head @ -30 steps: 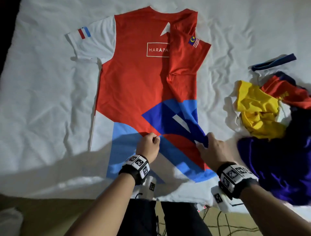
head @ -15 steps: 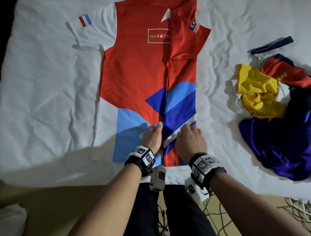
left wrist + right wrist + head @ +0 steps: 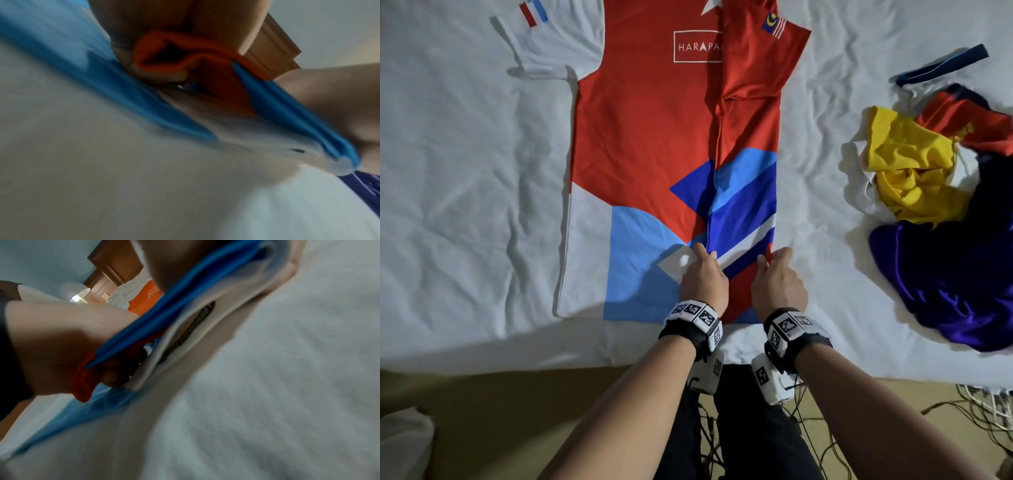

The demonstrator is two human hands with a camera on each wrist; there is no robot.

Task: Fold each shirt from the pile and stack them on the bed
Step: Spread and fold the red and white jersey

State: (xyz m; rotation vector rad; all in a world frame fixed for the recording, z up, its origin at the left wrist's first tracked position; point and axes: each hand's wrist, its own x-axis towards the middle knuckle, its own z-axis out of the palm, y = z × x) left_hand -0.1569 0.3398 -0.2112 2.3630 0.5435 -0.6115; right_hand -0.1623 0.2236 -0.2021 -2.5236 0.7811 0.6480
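Note:
A red, blue and white shirt [image 3: 647, 137] lies flat on the white bed [image 3: 465, 171], its right side and sleeve folded over to the middle. Both hands sit on that folded flap near the hem. My left hand [image 3: 705, 263] grips the flap's inner edge; the left wrist view shows red cloth [image 3: 205, 53] bunched under the fingers [image 3: 164, 24]. My right hand [image 3: 774, 267] pinches the outer fold, with blue and white layers [image 3: 185, 296] between thumb and fingers [image 3: 170, 264]. The pile of shirts [image 3: 935, 171], yellow, red and purple, lies to the right.
A navy collar piece [image 3: 941, 63] pokes out behind the pile. The bed's near edge runs just below my wrists, with cables [image 3: 979, 411] on the floor at the right. Bare sheet stretches left of the shirt.
The flap my right hand held lifted a second ago now lies flat along the shirt's middle. Both hands have come close together near the hem.

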